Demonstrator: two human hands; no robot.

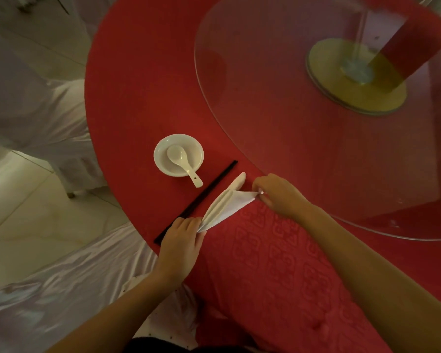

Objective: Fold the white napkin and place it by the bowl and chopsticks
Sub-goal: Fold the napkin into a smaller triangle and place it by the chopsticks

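The white napkin [224, 205] lies pleated into a long, narrow strip on the red tablecloth [143, 103], just beside the black chopsticks [199, 200] on the side away from the bowl [163, 146]. Your left hand [182, 240] pinches the strip's near end, fingers closed tight on the gathered folds. Your right hand [278, 193] grips a loose corner pulled out sideways from the strip's middle, fingertips closed on the cloth. The far tip of the napkin rests free on the tablecloth. A white spoon [182, 161] sits in the bowl, handle pointing towards the chopsticks. Beyond the napkin lies the glass turntable [265, 98].
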